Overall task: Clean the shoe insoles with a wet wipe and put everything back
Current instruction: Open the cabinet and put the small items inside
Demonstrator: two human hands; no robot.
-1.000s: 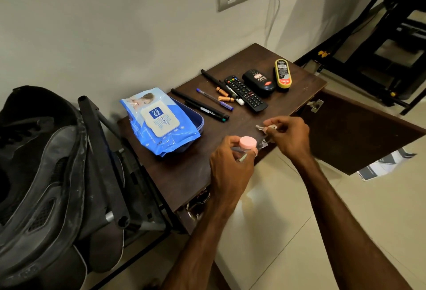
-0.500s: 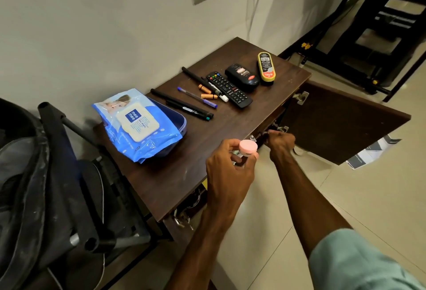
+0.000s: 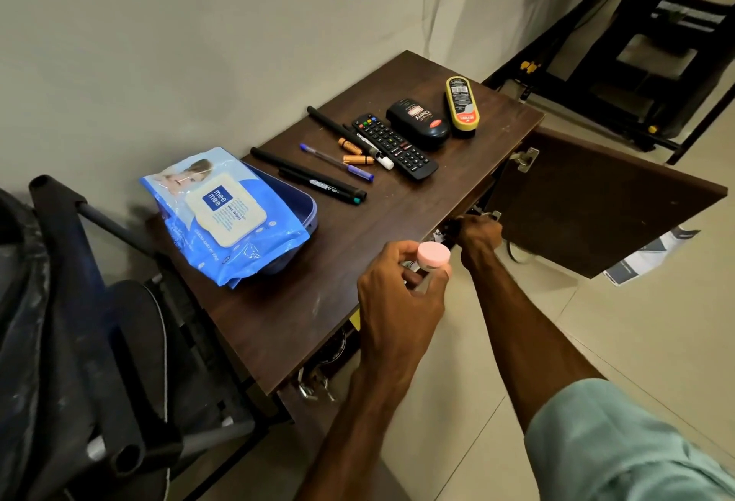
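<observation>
Against the pale wall a dark wooden bench is carrying pens and a remote. The wet wipes pack is lying across a blue tub at its left end. The left hand is gripping a pink-capped bottle over the front edge. The right hand is reaching under the benchtop beside the open cabinet door; I cannot tell whether it is holding anything.

dark brown wood-grain cabinet top, centre frame: matt, faintly scuffed.
blue wet-wipe pack, left of centre: glossy, crinkled plastic film; smooth white plastic lid.
black rectangular remote control, upper centre: matt plastic.
small pink-capped bottle, centre: cap smooth plastic.
silver door hinge, right: bare metal.
pale floor tiles, lower right: glossy.
</observation>
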